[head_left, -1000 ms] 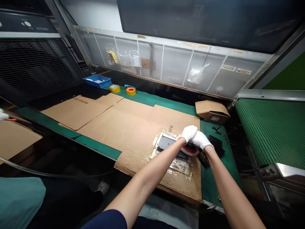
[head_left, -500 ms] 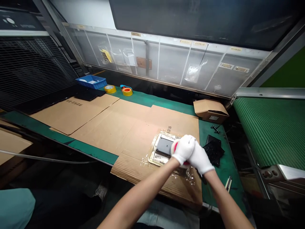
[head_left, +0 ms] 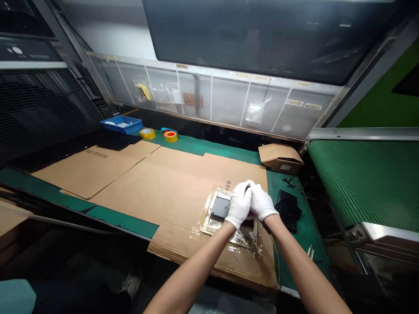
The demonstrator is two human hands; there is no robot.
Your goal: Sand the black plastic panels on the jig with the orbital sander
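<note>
My left hand [head_left: 240, 204], in a white glove, is closed above a flat dark grey panel [head_left: 220, 207]. Pressed against it is my right hand [head_left: 262, 202], gloved in white too, its fingers also curled. What the hands grip is mostly hidden; only a sliver of red shows beneath them. The panel lies on a pale rectangular pad [head_left: 207, 227] with yellowish, shiny edges. Around the pad, glossy clear tape covers part of the cardboard sheet [head_left: 183, 240].
Black parts [head_left: 288, 211] and a cutter [head_left: 310, 251] lie to the right, near an open cardboard box [head_left: 282, 159]. Yellow tape rolls [head_left: 147, 133] and a blue tray [head_left: 122, 124] stand at the back left. A green conveyor belt [head_left: 369, 183] runs along the right.
The view has shifted, so the bench sits slightly lower and farther left. My hands have drawn level side by side, and the red-and-white round thing beneath them is now mostly covered.
</note>
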